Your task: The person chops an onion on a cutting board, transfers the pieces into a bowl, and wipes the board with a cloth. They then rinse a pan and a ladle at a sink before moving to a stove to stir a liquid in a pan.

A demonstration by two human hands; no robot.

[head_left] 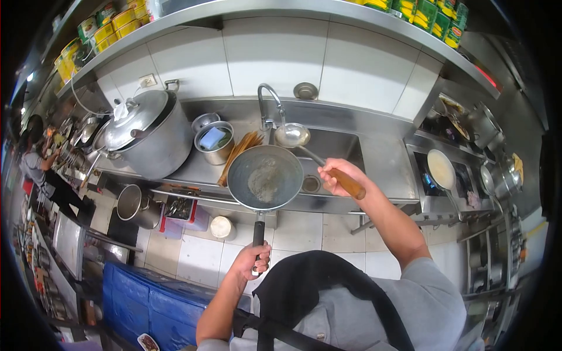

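Observation:
My left hand is wrapped round the black handle of a frying pan, whose grey inside shows a pale worn patch in the middle. The pan is held over the front edge of the sink. In my right hand is the wooden handle of a metal ladle. Its bowl sits under the spout of the faucet, just beyond the pan's far rim. A bundle of wooden sticks lies on the counter left of the pan.
A large lidded pot and a small pot with a blue sponge stand left on the counter. At right, a pan rests on the stove. Cans line the shelf above. A person stands far left.

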